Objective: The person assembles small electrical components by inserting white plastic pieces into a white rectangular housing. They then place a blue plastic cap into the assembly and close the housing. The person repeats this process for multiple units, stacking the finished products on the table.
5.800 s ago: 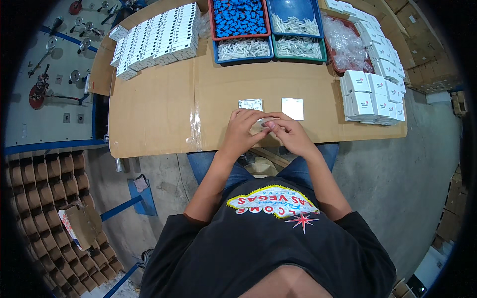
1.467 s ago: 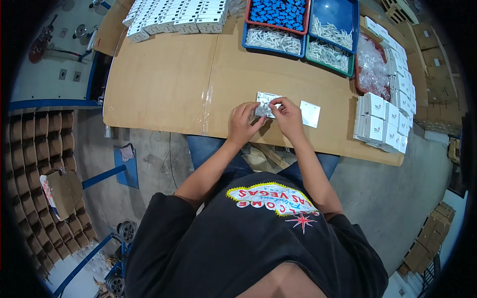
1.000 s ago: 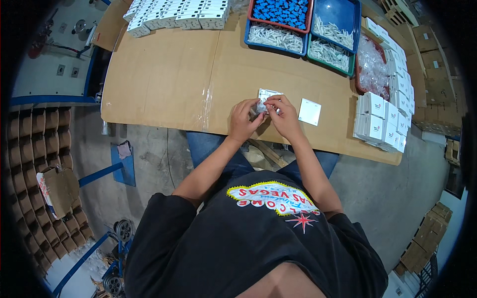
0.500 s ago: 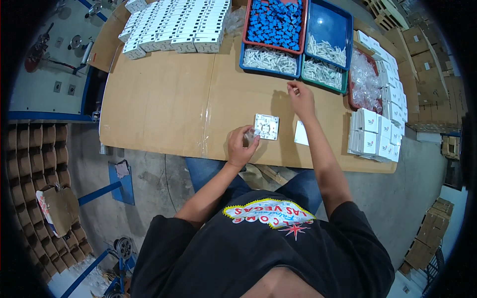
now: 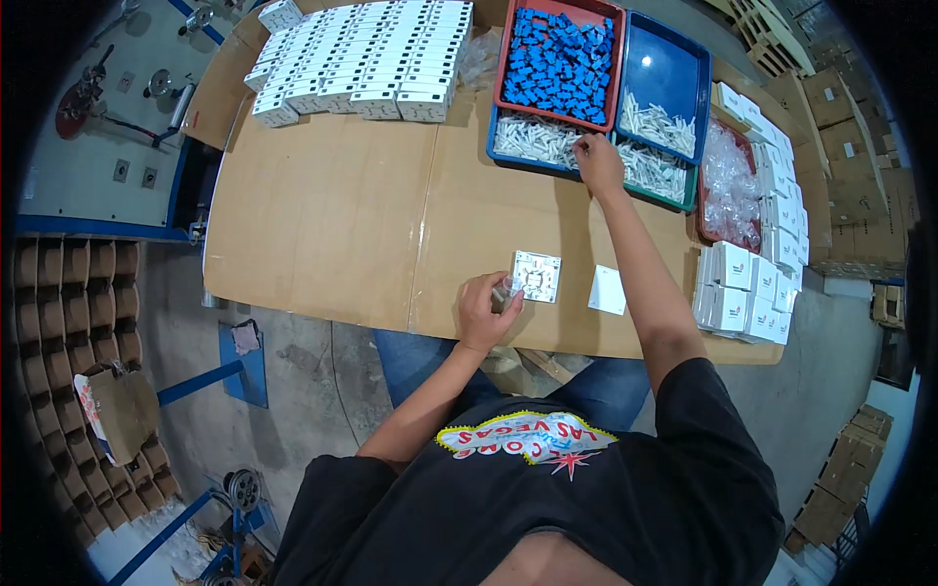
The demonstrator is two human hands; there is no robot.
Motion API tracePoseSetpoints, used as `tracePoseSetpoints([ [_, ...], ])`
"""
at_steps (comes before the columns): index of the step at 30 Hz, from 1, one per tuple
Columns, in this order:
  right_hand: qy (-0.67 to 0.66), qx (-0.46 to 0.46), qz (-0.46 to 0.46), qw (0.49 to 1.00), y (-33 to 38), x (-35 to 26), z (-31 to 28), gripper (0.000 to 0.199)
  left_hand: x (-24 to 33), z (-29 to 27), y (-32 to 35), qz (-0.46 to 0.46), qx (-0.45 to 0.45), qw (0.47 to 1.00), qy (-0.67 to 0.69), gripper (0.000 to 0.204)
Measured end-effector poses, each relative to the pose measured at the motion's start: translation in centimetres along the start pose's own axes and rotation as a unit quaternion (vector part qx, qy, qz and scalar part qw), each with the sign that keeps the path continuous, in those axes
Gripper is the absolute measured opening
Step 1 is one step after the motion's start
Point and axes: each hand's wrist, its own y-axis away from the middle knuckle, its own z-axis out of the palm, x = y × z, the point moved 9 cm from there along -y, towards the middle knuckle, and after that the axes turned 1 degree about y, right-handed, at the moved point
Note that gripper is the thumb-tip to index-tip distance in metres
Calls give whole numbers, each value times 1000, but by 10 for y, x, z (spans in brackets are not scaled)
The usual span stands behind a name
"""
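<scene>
My left hand [image 5: 486, 314] is near the table's front edge, its fingers curled round a crumpled piece of clear plastic, apparently a small bag [image 5: 501, 290]. Close by its fingertips lies a square white plate [image 5: 536, 277] with moulded detail on its face. A plain white square piece [image 5: 607, 290] rests to the right of that. My right hand [image 5: 600, 166] reaches out to the right end of a blue tray [image 5: 532, 163] full of small white slender parts [image 5: 531, 138]. Its fingers are drawn together at those parts; whatever is between them is hidden.
A red tray of blue pieces [image 5: 559, 66] overlaps the far side of the blue tray. Another blue tray [image 5: 664, 59] and a green tray [image 5: 674, 203] hold white parts. Clear bags [image 5: 730, 181] and stacked white boxes [image 5: 731, 288] stand right; rows of white boxes [image 5: 366, 59] stand far left.
My right hand has moved away from me, from the cardboard in front of the trays to the white parts. My left hand stays beside the square plate. The whole view has shifted slightly.
</scene>
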Motion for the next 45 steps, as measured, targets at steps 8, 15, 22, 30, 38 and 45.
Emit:
tracePoseSetpoints([
  [8,-125,40,53,990,40,-3,-51,16,-1,-1,3,5,-4,1000,-15,45],
  [15,-300,-176,54,936,175,-68,-41,14,9,-3,-2,25,-17,1000,-2,46],
  [22,-315,-185,0,931,227,-119,-39,12,12,2,0,36,-51,998,4,47],
  [30,-242,-207,-52,947,229,-129,-24,12,12,5,3,48,-52,997,13,43],
  [38,-302,-251,-25,919,228,-125,-13,20,8,4,2,40,-49,998,10,43],
  [45,-308,-257,-14,916,235,-123,-10,40,7,4,2,15,-58,998,18,43],
])
